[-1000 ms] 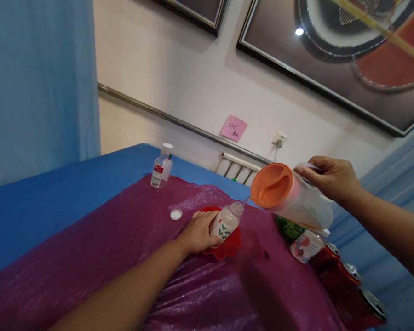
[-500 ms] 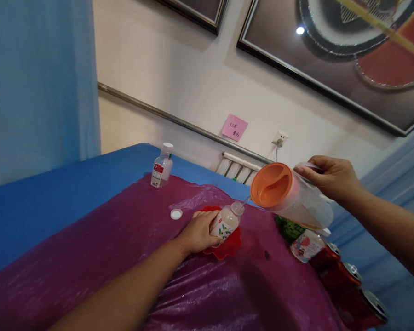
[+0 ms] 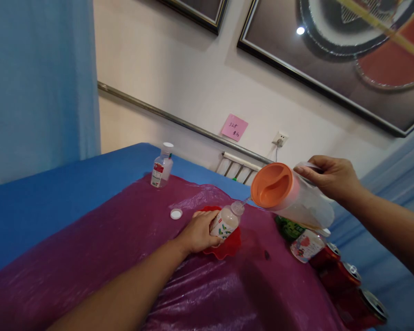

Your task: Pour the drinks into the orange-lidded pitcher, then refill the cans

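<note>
My left hand (image 3: 199,231) is closed around a small clear plastic bottle (image 3: 227,221) with a white and green label. The bottle has no cap on it and leans to the right over a red scalloped dish (image 3: 232,246). In my right hand (image 3: 334,177) is the handle of a clear plastic pitcher (image 3: 305,207) with an orange lid (image 3: 272,185). The pitcher is tipped left, and a thin stream of liquid runs from its spout to the bottle's mouth. A white bottle cap (image 3: 175,214) lies on the purple plastic sheet left of the dish.
A capped clear bottle (image 3: 162,166) stands at the back left of the purple sheet (image 3: 117,234). Along the right edge are a green-wrapped item (image 3: 290,228), a labelled bottle (image 3: 307,247) and red cans (image 3: 357,303). Behind runs a wall with a metal rail (image 3: 179,122).
Both hands, the bottle and the pitcher stay almost in place. Liquid keeps running from the spout into the bottle's mouth.
</note>
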A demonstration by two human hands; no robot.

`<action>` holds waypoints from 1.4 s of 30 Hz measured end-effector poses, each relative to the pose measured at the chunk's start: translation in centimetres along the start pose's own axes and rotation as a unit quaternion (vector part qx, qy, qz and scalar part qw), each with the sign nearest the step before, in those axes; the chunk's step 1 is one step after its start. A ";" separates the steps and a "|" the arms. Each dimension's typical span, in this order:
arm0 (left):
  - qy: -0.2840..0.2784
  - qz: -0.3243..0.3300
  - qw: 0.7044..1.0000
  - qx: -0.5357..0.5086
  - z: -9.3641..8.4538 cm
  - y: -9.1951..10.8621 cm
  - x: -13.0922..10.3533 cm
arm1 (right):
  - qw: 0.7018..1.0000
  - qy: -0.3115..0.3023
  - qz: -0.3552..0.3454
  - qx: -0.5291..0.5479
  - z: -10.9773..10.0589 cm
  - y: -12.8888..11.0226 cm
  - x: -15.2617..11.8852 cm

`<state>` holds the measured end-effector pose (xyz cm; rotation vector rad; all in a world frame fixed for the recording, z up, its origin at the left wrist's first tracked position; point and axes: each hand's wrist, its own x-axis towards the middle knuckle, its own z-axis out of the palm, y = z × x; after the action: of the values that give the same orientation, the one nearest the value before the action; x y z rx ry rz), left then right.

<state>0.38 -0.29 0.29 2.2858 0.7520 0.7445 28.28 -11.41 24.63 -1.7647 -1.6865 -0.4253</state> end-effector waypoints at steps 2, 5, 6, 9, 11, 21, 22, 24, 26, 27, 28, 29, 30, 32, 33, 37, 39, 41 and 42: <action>-0.001 0.001 1.000 -0.001 0.0 0.0 0.0 | 1.000 0.000 -0.002 0.000 0.0 0.0 0.0; 0.000 0.005 1.000 0.000 0.0 -0.1 0.0 | 1.000 0.002 -0.004 0.001 -0.1 -0.1 0.0; 0.001 0.006 1.000 0.001 0.1 -0.1 0.0 | 1.000 0.001 -0.006 0.003 -0.1 -0.1 0.0; 0.003 0.009 1.000 0.000 0.1 -0.2 0.0 | 1.000 0.002 -0.015 0.007 -0.1 -0.2 0.0; 0.002 0.009 1.000 -0.001 0.1 -0.2 0.1 | 1.000 0.003 -0.016 0.009 0.0 -0.2 0.0; -0.003 0.001 1.000 0.000 -0.1 0.0 0.0 | 1.000 0.000 -0.005 0.002 0.1 -0.5 0.0; -0.002 0.002 1.000 0.000 -0.1 0.0 0.0 | 1.000 0.000 -0.005 0.003 0.1 -0.5 0.0; -0.002 0.000 1.000 0.003 -0.1 0.1 -0.1 | 1.000 0.002 -0.007 0.007 0.3 -0.4 -0.1; -0.002 -0.002 1.000 0.003 -0.1 0.2 -0.1 | 1.000 0.006 -0.004 0.012 0.5 -0.3 -0.2; -0.003 -0.003 1.000 0.003 -0.1 0.2 -0.1 | 1.000 0.008 0.001 0.014 0.6 -0.2 -0.4; -0.004 -0.003 1.000 0.002 -0.1 0.2 -0.1 | 1.000 0.010 0.007 0.015 0.7 -0.2 -0.5; -0.003 -0.002 1.000 0.001 -0.1 0.1 -0.1 | 1.000 0.011 0.014 0.017 0.9 -0.1 -0.7; 0.000 0.000 1.000 0.001 0.0 0.1 -0.1 | 0.999 0.013 0.021 0.021 1.1 0.0 -1.0; 0.006 0.004 1.000 0.000 0.1 -0.1 0.0 | 0.998 0.022 0.035 0.041 1.7 0.3 -1.7; 0.008 0.006 1.000 -0.001 0.1 -0.1 0.0 | 0.997 0.030 0.045 0.059 2.0 0.5 -2.2; 0.006 0.005 1.000 -0.004 0.1 -0.3 0.1 | 0.978 0.069 0.114 0.162 3.9 2.7 -4.7; 0.007 0.004 1.000 -0.007 0.1 -0.4 0.1 | 0.958 0.103 0.151 0.223 5.3 4.3 -6.4; 0.011 0.001 1.000 -0.010 0.2 -0.4 0.2 | 0.927 0.150 0.198 0.280 6.9 5.8 -8.3; 0.012 -0.001 1.000 -0.012 0.2 -0.5 0.2 | 0.907 0.173 0.228 0.309 7.8 6.5 -9.2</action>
<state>0.52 0.06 -0.13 2.2577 0.7528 0.7784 31.96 -13.12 11.51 -1.4270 -0.9619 0.0209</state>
